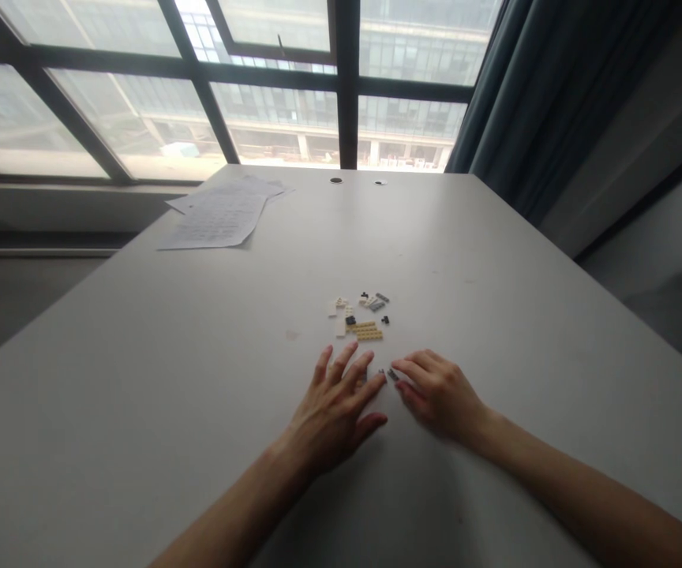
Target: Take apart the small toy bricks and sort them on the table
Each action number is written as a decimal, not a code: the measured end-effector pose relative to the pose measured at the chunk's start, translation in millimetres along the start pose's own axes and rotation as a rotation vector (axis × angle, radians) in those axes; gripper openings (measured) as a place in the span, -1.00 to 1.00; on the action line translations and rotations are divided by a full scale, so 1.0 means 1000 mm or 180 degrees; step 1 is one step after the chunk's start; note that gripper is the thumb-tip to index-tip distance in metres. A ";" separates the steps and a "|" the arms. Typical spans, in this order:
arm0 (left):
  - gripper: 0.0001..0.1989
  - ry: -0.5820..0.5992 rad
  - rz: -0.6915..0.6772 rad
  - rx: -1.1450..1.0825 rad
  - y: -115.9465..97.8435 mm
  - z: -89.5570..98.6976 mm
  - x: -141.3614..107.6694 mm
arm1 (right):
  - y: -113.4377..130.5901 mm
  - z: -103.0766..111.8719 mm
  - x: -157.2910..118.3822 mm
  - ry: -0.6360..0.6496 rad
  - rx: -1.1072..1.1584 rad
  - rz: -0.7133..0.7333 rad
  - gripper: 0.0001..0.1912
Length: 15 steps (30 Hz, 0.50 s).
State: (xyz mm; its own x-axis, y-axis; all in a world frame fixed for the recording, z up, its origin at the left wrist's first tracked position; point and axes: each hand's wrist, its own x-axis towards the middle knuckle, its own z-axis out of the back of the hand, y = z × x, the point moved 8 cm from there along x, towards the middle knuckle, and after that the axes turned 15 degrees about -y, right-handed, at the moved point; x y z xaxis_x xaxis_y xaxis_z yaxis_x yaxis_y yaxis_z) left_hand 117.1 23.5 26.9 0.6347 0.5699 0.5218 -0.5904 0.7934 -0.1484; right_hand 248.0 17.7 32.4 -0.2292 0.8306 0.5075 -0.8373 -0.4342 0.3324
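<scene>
My left hand point(335, 410) lies over the white table with its fingers spread, partly covering a few small building bricks. The tip of its index finger is close to a small grey piece point(382, 372). My right hand point(439, 390) is just to the right, thumb and index finger closed around the end of a small dark grey brick point(393, 375). Beyond both hands lies a loose group of bricks: tan long bricks point(369, 334), a cream piece point(340, 328), a black piece point(350, 321) and a grey plate point(377, 305).
The bricks are on a large white table point(495, 315). Printed paper sheets point(216, 213) overlap its far left edge. Two round holes, one a dark hole point(336, 181), sit near the far edge. Behind are windows point(275, 118), with a dark curtain point(530, 102) at the right.
</scene>
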 end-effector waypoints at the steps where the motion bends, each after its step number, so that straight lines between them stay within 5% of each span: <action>1: -0.54 -0.0010 0.0002 0.0001 0.000 0.000 0.000 | -0.007 0.001 0.001 0.0018 0.0129 -0.0130 -0.76; 5: -0.56 -0.0011 -0.0063 0.0039 -0.001 0.000 0.000 | -0.022 -0.003 0.006 0.0290 0.0534 -0.0281 -0.69; 15: -0.54 0.0048 -0.0100 0.0100 -0.001 0.002 0.001 | -0.010 -0.011 0.011 0.0338 0.0653 -0.0242 -0.81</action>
State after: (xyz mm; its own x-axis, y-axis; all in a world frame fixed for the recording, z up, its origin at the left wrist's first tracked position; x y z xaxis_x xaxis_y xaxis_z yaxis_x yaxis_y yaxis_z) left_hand 117.4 22.8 29.7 0.6606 0.5482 0.5130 -0.5852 0.8040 -0.1056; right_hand 248.5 35.3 25.7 -0.2294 0.8908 0.3921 -0.7382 -0.4219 0.5264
